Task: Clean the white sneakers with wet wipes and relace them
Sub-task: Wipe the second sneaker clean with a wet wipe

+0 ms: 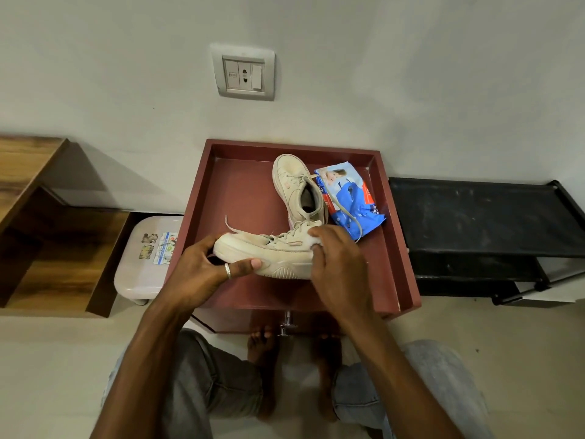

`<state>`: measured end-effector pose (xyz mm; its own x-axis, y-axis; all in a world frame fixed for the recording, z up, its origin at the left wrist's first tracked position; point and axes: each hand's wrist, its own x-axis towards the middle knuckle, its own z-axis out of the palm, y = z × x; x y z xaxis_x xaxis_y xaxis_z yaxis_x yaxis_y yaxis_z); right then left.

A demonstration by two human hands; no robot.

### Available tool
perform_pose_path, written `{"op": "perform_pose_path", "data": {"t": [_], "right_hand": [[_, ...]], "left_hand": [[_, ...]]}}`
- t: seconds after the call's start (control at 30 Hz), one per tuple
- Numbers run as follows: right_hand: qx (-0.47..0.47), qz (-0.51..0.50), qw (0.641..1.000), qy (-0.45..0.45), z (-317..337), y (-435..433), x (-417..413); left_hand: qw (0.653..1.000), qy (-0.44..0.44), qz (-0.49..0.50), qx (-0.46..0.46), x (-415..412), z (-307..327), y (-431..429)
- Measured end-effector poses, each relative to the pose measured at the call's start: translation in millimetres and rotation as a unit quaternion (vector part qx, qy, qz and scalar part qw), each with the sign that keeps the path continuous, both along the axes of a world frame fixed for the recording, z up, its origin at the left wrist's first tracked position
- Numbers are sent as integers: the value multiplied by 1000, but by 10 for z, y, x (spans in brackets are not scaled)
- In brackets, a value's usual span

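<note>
**Wiping the heel of a sneaker held over a red tray**

A red-brown tray (228, 198) with raised walls stands against the pale wall and bears all the task items. To its right lies a black rack (474, 223); to its left, a wooden shelf unit (41, 223) and a pale plastic stool (142, 270).

The near sneaker (278, 253) lies on its side across the tray's front part, toe to the left and sole toward the viewer, laces still threaded. The far sneaker (292, 182) rests behind it, toe pointing to the wall, its heel close behind the near one.

A blue wet-wipe pack (351, 198) lies just right of the far sneaker, with a loose lace end draped over it.

The left hand (202, 270) grips the toe end, fingers curled behind it and thumb pressed flat along the sole edge; a ring sits on the thumb. The right hand (340, 264) covers the heel, fingers held together and pressing a white wipe (315, 240), of which only a small part shows beneath the fingertips.
</note>
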<state>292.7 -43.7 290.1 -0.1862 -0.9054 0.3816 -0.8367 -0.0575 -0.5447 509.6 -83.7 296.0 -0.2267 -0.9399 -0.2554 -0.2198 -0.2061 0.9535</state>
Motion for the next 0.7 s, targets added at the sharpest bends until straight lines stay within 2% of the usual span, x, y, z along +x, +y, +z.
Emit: {"op": "perform_pose_path", "data": {"t": [0.1,0.2,0.3,0.43,0.5,0.6,0.7], "right_hand": [[2,29,999,16,-12,-23,-21],[61,-54,996,24,-86,-45,-324],[94,-118,988,-37,-120,-90,-426],[26,23,999,-13,-68,-80,-129],[30,2,999,-23,-77,-98,-206],[62,-114,990,-61,-135,-131,-366],[45,-67,996,-45,-125,-92,-273]], "left_hand": [[1000,-1,-6,19,49,-41,-31],[1000,1,-10,29,70,-62,-42],[999,8,-10,44,89,-90,-64],[998,10,-20,58,145,-138,-93],[997,13,-23,67,152,-143,-101],[997,14,-25,73,154,-141,-97],[997,14,-24,75,138,-113,-96]]}}
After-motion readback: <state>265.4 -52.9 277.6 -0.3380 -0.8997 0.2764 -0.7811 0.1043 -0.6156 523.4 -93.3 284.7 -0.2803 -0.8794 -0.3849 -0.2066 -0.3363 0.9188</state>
